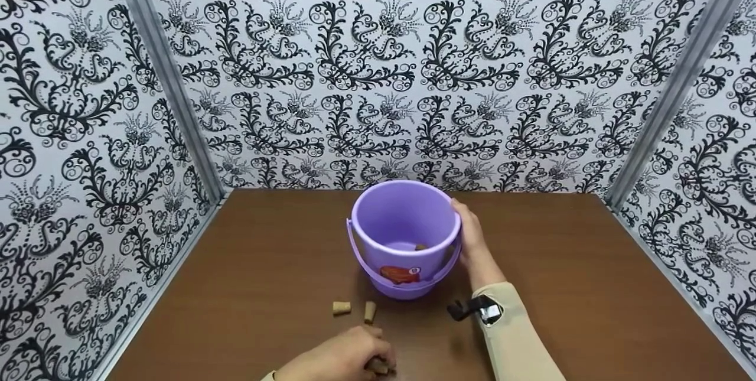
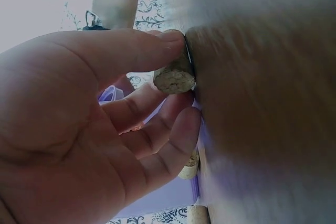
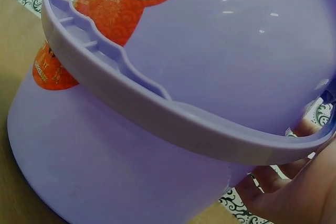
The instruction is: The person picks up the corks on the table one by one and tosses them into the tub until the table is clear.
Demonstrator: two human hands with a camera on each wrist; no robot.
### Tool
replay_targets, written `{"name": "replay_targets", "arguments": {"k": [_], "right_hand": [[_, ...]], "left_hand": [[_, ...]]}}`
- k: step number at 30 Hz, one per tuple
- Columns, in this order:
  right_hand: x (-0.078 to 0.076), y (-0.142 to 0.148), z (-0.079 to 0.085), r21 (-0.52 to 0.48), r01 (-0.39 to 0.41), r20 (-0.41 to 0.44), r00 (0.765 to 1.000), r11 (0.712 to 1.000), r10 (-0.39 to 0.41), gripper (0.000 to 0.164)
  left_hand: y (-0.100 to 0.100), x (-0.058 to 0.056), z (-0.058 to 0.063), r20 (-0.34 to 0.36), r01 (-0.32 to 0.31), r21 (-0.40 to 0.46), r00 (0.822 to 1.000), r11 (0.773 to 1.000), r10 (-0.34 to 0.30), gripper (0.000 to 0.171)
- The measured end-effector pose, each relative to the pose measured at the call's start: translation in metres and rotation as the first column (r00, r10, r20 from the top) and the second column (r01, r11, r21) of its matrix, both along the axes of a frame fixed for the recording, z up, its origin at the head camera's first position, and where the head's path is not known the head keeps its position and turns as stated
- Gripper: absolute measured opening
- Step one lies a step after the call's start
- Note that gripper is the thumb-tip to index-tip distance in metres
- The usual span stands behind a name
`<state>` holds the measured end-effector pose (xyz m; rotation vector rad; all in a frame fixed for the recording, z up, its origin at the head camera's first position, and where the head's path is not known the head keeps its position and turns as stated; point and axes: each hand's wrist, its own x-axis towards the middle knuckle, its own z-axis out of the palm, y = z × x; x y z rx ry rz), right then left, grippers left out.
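A purple bucket [image 1: 401,277] stands upright on the brown table, its handle hanging down in front. On the bucket's right side, near the rim, my right hand [image 1: 474,239] holds it; the right wrist view shows those fingers [image 3: 273,179] bent around the outer wall. My left hand [image 1: 354,354], low in front of the bucket, pinches a tapered cork [image 2: 176,81] between thumb and fingertips, right at the tabletop. Two more corks, one lying [image 1: 341,308] and another beside it [image 1: 370,312], are between that hand and the bucket. Inside the bucket, part of a cork [image 1: 420,247] shows at the bottom.
Patterned black-and-white panels [image 1: 390,74] enclose the table [image 1: 283,251] at the back and both sides. Grey metal posts [image 1: 171,56] stand at the back corners. A black strap with a clip [image 1: 472,309] sticks out from the right sleeve.
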<state>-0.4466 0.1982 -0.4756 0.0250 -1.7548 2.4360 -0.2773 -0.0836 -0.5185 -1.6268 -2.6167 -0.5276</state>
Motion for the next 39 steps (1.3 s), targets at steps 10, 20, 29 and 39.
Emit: {"name": "replay_targets", "arguments": {"k": [10,20,29,39], "right_hand": [[-0.001,-0.0007,-0.0024,-0.024,-0.017,-0.022,1.0,1.0,0.016,0.041],[0.0002,-0.0004,-0.0014,-0.018,-0.015,-0.014,1.0,1.0,0.015,0.044],[0.0006,-0.0005,-0.0034,-0.008,-0.009,-0.004,1.0,1.0,0.009,0.043],[0.0013,-0.0016,-0.0017,-0.013,-0.001,-0.012,1.0,1.0,0.001,0.041]], "left_hand": [[0.0018,0.0006,0.0023,-0.029,0.014,-0.028,0.999,1.0,-0.015,0.023],[0.0006,0.001,0.0006,-0.059,0.013,-0.034,0.998,0.999,-0.015,0.023],[0.0003,0.0011,-0.0027,0.0,0.0,-0.033,1.0,0.999,0.0,0.015],[0.0012,0.005,0.0037,0.027,-0.062,-0.071,0.998,0.996,0.064,0.021]]}}
